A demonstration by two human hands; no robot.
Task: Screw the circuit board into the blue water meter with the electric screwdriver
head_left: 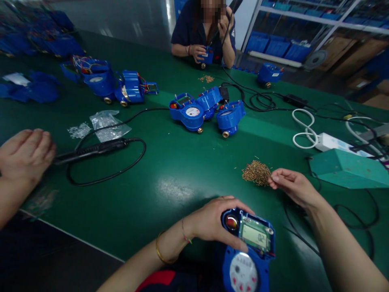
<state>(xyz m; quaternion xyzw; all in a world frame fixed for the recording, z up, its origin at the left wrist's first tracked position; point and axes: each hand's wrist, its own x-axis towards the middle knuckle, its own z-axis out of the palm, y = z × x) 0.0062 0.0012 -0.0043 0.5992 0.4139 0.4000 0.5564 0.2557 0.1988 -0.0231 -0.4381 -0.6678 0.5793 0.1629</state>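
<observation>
— Two hands at the near edge of the green table [170,174]; what does each do?
— Left hand [214,222] grips the top of a blue water meter [247,251], fingers curled over its open screen end. Right hand [293,187], just right of the meter, pinches closed at a pile of small brass screws [256,172].
— Beyond the meter?
— More blue meters [206,111] mid-table; far left of it, another person's hand [26,156] rests by a black electric screwdriver [91,151]. Farthest off, a seated person [205,32] holds another meter.
</observation>
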